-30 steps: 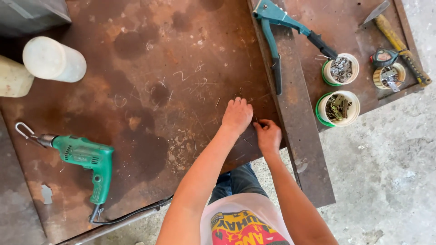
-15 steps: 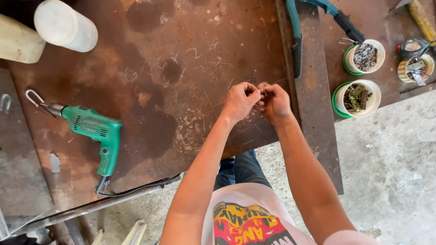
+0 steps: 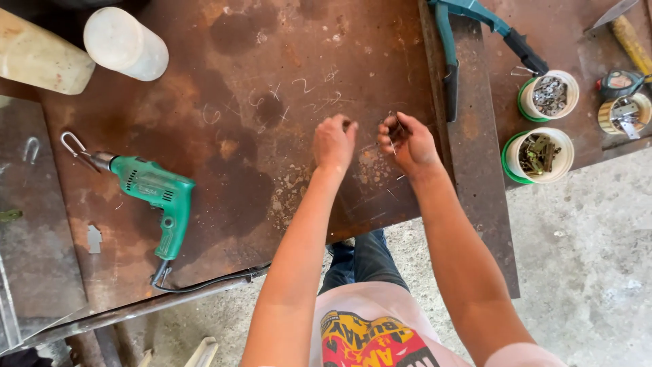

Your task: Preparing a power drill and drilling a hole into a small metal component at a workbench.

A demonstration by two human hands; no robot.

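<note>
Here, in the head view, both hands are raised just above the rusty metal desk (image 3: 224,81), close together near its front edge. The right hand (image 3: 406,141) has its fingers curled shut around a few thin metal pins (image 3: 392,144) (possibly rivets or nails; too small to tell), which stick out between the fingers. The left hand (image 3: 334,141) is loosely fisted beside it; whether it holds anything cannot be told. The close pairing suggests small parts being sorted between the hands. The pins look slender, straight and grey. A green electric drill (image 3: 155,190) lies well apart to the left. A riveting tool (image 3: 468,27) and two green-rimmed tubs (image 3: 540,155) of hardware sit to the right.
</note>
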